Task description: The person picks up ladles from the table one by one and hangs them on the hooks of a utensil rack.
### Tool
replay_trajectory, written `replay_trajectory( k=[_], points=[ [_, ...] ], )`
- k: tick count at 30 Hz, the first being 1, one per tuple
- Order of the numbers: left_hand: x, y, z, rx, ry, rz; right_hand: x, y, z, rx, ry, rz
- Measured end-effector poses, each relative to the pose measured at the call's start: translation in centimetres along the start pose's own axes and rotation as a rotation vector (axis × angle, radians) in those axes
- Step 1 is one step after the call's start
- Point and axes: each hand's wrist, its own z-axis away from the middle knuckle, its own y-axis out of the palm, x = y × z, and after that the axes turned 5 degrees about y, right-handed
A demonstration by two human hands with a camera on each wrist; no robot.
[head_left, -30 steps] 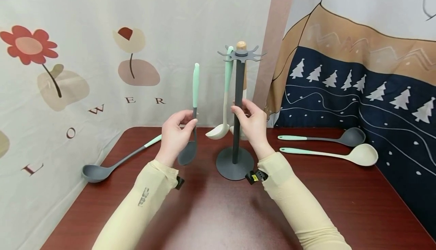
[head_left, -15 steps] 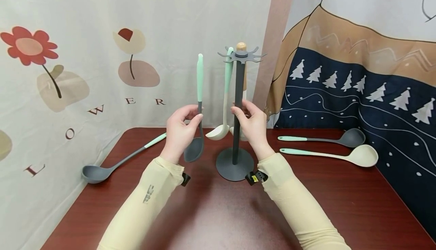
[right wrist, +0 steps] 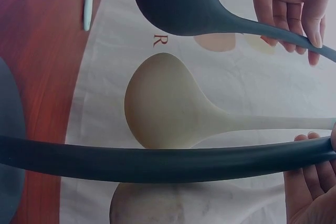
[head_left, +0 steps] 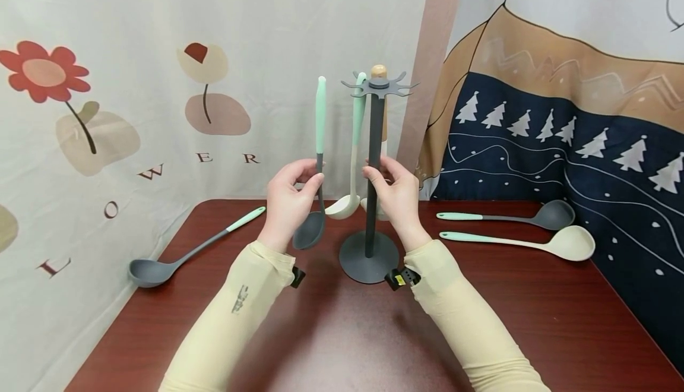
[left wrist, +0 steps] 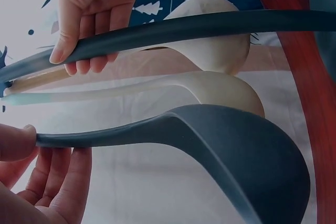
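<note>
My left hand [head_left: 291, 199] pinches the grey shaft of a soup ladle [head_left: 320, 116], held upright in the air with its mint handle up. Its deep grey bowl [left wrist: 247, 156] hangs lowest, off the table. Just left of the utensil stand [head_left: 376, 130], the ladle is apart from its hooks. With thumb and fingers, my right hand [head_left: 398, 196] grips the stand's dark post. On the stand hangs a cream ladle [head_left: 354, 142] with a mint handle. Behind the post hangs another cream utensil with a wooden handle [head_left: 379, 71], mostly hidden in the head view.
At the left lies a grey ladle [head_left: 152, 272] with a mint handle. Over on the right lie a dark grey ladle [head_left: 554, 215] and a cream ladle [head_left: 570, 243]. All are on the red-brown table [head_left: 342, 344], with printed curtains [head_left: 278, 53] behind it.
My left hand has carried the grey ladle to the right and upward, nearer the stand. My right hand stays on the post, and the stand has not moved.
</note>
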Motion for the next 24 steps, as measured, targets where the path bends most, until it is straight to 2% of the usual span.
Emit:
replay_trajectory(
  k=[8,15,24],
  points=[
    [-0.3,0.5,-0.4,-0.003,0.015,-0.002,0.0,-0.1,0.0,0.005,-0.013,0.012],
    [-0.2,1.0,-0.5,-0.001,0.037,-0.016,4.1,-0.3,1.0,0.007,0.003,0.022],
    [-0.5,1.4,-0.8,0.003,0.042,-0.023,4.3,-0.2,1.1,0.005,0.006,0.023]
  ],
)
